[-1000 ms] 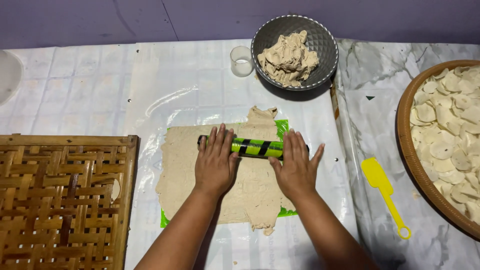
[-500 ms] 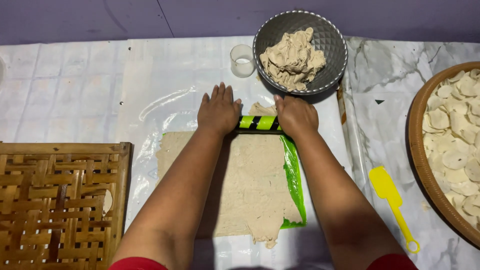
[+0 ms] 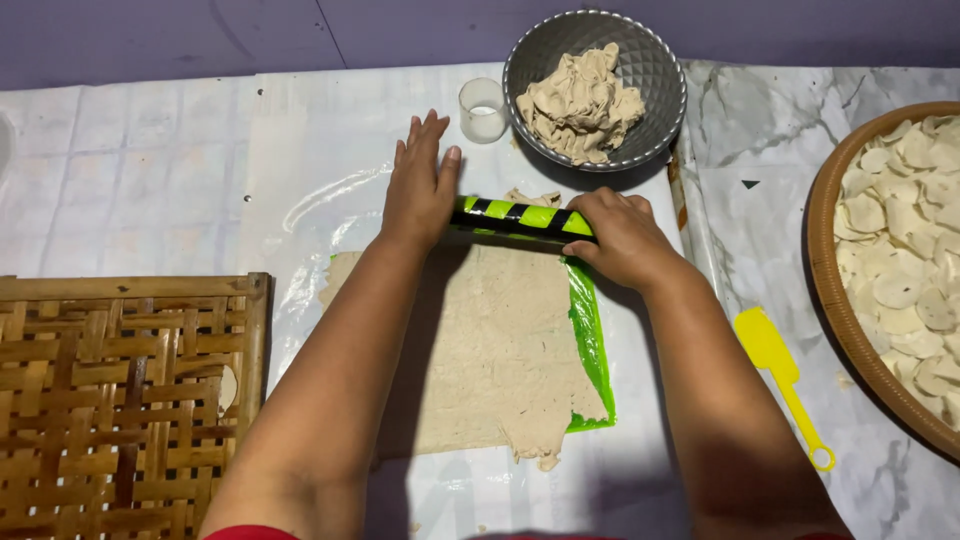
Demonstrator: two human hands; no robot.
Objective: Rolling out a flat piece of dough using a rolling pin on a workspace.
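Both hands press a striped green-and-black roller [image 3: 520, 216] at the dough sheet's [image 3: 490, 350] far edge, left hand [image 3: 420, 185] flat and open, right hand [image 3: 620, 235] curled around it, below the grey bowl [image 3: 655, 75].
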